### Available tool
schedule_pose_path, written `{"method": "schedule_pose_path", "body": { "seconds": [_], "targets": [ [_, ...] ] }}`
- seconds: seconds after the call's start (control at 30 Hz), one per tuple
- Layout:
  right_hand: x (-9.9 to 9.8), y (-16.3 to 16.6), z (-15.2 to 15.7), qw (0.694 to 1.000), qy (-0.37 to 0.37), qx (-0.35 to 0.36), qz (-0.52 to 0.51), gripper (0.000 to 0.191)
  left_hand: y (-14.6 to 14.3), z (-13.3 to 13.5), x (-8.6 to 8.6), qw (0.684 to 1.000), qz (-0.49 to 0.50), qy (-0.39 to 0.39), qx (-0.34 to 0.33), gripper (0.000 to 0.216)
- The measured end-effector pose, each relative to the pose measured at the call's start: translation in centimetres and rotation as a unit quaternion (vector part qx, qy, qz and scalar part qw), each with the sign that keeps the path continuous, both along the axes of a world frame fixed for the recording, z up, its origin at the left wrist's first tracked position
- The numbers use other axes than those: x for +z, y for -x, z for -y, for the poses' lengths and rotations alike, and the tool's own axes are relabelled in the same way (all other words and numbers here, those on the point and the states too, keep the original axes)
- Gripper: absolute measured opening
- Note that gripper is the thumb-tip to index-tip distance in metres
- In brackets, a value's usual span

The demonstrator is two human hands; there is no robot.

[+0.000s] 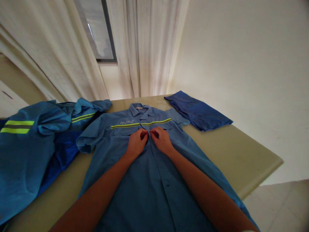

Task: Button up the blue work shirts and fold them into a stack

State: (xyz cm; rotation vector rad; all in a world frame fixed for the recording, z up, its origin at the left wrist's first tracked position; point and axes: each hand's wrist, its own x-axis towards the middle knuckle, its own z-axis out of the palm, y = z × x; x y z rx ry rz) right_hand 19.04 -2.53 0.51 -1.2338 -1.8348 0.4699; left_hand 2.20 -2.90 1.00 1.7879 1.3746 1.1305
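A blue short-sleeved work shirt [142, 180] lies spread front side up, its collar at the far end. Across its chest runs a yellow-green and dark stripe, with lettering above it on the left. My left hand [137, 141] pinches the edge of the front placket just below the stripe. Close beside it, my right hand [161, 138] pinches the placket from the other side. Any button between the fingertips is hidden. Lower down, a buttonhole or button shows as a small dark spot on the placket.
The shirt rests on a yellowish table [231, 151] whose right corner juts out above the floor. More blue work clothes [26, 154] with reflective stripes are heaped at the left. A folded dark blue garment [198, 111] lies at the back right, near the wall. Curtains [154, 48] hang behind.
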Motion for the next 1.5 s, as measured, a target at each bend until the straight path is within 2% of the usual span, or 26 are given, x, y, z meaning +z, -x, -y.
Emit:
{"method": "schedule_pose_path", "body": {
  "seconds": [0.17,0.3,0.43,0.67,0.83,1.07,1.33,1.5],
  "targets": [
    [-0.1,0.0,0.0,0.999,0.025,-0.011,-0.026,0.012,0.0,0.1,0.4,0.999,0.032,0.008,-0.009,0.009],
    [0.2,0.0,0.2,1.000,0.003,-0.002,0.010,0.014,0.0,0.0,0.4,0.999,0.029,0.024,0.006,0.008],
    [0.7,0.1,0.3,1.000,0.016,0.003,0.024,0.016,0.1,-0.2,0.2,0.998,0.051,0.034,0.018,0.010],
    [1.1,0.4,0.9,0.996,0.019,-0.023,0.078,0.018,0.1,-0.1,0.1,0.997,0.071,0.031,0.001,0.025],
    [1.0,0.5,1.1,0.995,0.017,-0.031,0.093,0.019,0.2,-0.6,-0.7,0.996,0.076,0.046,0.004,0.021],
    [1.3,0.7,1.7,0.992,-0.005,-0.022,0.127,0.020,0.5,-1.2,-1.0,0.987,0.142,0.071,-0.008,0.026],
    [1.3,0.8,1.9,0.990,0.003,-0.043,0.137,0.017,0.7,-1.2,-0.5,0.993,0.094,0.071,-0.021,0.020],
    [1.1,0.7,1.7,0.991,-0.015,-0.031,0.126,0.016,0.8,-1.1,-0.3,0.995,0.072,0.060,-0.036,0.017]
  ]
}}
